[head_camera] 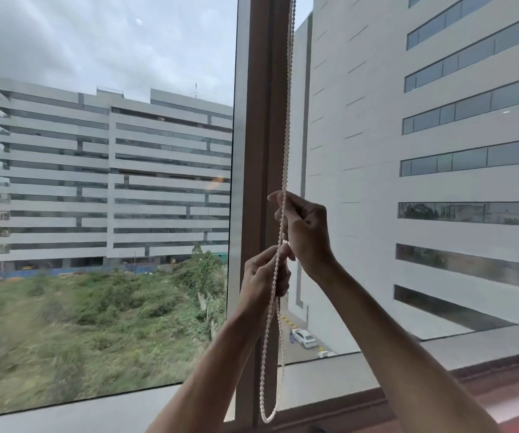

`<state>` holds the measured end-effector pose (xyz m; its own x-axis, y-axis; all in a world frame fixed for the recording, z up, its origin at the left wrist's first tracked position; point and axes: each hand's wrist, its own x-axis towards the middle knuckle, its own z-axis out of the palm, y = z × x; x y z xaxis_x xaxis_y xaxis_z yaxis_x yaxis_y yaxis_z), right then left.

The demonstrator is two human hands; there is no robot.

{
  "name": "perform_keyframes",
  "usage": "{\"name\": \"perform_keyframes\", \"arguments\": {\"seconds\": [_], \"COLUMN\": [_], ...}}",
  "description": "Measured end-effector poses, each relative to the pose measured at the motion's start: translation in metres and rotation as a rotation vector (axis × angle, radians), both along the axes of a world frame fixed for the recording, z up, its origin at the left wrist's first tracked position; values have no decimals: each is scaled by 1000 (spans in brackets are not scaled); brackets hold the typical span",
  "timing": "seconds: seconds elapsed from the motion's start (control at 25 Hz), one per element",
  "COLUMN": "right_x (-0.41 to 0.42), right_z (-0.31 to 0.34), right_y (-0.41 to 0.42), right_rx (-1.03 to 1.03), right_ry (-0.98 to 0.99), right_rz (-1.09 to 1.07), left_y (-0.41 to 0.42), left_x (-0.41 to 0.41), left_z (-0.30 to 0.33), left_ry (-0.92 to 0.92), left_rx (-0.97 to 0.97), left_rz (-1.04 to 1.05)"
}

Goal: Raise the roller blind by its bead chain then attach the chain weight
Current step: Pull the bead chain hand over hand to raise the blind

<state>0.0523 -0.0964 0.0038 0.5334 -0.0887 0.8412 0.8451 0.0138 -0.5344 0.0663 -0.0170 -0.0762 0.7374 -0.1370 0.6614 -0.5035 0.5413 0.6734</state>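
A white bead chain (288,120) hangs down in front of the brown window post (261,120) and ends in a loop (267,417) near the sill. My right hand (305,232) grips the chain higher up, fingers curled round it. Just below it, my left hand (262,276) pinches the chain between thumb and fingers. The two hands almost touch. The roller blind itself is out of view above the frame. No chain weight shows anywhere.
Large glass panes (111,182) stand on both sides of the post, with buildings and grass outside. A reddish-brown window sill (501,398) runs along the bottom right.
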Motion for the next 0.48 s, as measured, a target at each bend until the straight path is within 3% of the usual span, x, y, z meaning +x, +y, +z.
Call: {"name": "perform_keyframes", "arguments": {"seconds": [0.48], "right_x": [-8], "right_z": [-141], "right_y": [-8], "right_rx": [-26], "right_ry": [170], "right_rz": [-8], "left_y": [-2], "left_x": [-16], "left_z": [-134], "left_ry": [299], "left_rx": [72], "left_rz": [-25]}}
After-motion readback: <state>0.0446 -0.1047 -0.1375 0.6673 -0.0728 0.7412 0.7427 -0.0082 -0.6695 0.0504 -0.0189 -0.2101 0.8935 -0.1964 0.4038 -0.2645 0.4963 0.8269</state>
